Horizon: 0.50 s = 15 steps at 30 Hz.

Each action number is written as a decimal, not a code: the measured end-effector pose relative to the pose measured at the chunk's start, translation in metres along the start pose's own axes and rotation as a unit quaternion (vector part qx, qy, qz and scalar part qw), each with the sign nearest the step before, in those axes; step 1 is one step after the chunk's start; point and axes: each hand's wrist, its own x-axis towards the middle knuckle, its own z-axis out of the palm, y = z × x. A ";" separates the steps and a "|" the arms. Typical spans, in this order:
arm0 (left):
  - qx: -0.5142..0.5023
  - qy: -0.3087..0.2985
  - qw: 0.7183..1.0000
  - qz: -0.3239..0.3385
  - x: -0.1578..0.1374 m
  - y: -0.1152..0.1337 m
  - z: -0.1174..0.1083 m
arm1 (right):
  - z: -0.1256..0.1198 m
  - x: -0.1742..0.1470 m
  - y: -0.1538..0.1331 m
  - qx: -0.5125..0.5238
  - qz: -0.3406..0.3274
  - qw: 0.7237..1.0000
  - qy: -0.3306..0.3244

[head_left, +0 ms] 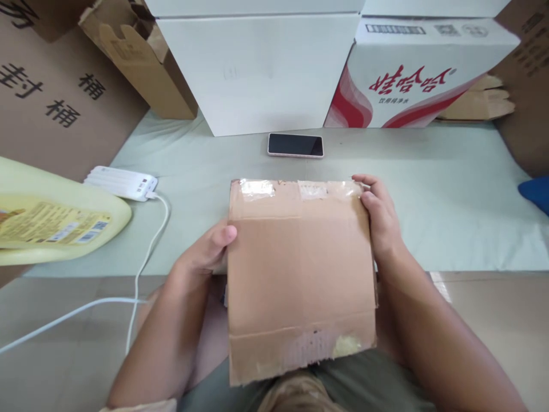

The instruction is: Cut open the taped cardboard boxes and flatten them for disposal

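A brown cardboard box (302,269) is held up between both hands, above my lap and over the near edge of the table. Shiny clear tape and torn paper run along its far edge, and its near flap is ragged with a pale scuffed patch. My left hand (210,246) grips the left side, thumb against the edge, the other fingers hidden behind. On the far right corner my right hand (380,214) is closed, its thumb and fingers pressing the edge. The underside of the box is out of sight.
A phone (295,145) lies before white cartons (261,74), one with red printing (407,86). At left are a white power bank (124,182) with a cable (150,246), a yellow jug (60,212) and a large brown carton (55,97). Something blue (536,193) sits far right.
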 end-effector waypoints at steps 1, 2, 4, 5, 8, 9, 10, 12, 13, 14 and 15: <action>0.008 -0.018 1.000 -0.004 -0.001 -0.001 -0.003 | 0.000 0.000 0.000 0.001 0.002 1.000 -0.002; 0.016 -0.022 1.000 -0.001 -0.003 -0.001 -0.006 | 0.000 0.000 -0.001 0.001 0.004 1.000 -0.004; 0.034 -0.021 0.999 0.009 -0.004 -0.002 -0.009 | 0.000 0.000 -0.002 -0.004 0.005 1.000 -0.011; 0.042 -0.016 0.999 0.015 -0.004 -0.002 -0.010 | 0.001 0.000 -0.002 -0.008 0.005 1.000 -0.015; 0.051 -0.010 0.999 0.015 -0.002 -0.003 -0.013 | 0.002 0.000 -0.001 -0.004 0.004 1.000 -0.016; 0.045 -0.016 0.999 0.004 -0.002 -0.004 -0.014 | 0.002 0.000 0.000 0.000 0.002 1.000 -0.012; 0.034 -0.025 0.999 -0.010 -0.001 -0.004 -0.015 | 0.003 0.000 0.000 0.004 -0.001 1.000 -0.005; 0.006 -0.045 0.998 -0.044 0.000 -0.005 -0.017 | 0.004 0.000 0.002 0.009 -0.005 1.000 0.012; -0.007 -0.047 0.997 -0.055 0.000 -0.006 -0.017 | 0.004 0.000 0.003 0.008 -0.006 1.000 0.018; -0.016 -0.046 0.997 -0.061 0.001 -0.007 -0.017 | 0.004 0.000 0.005 0.003 -0.007 1.000 0.023; -0.020 -0.042 0.997 -0.062 0.001 -0.007 -0.017 | 0.004 0.001 0.007 -0.010 -0.013 1.000 0.027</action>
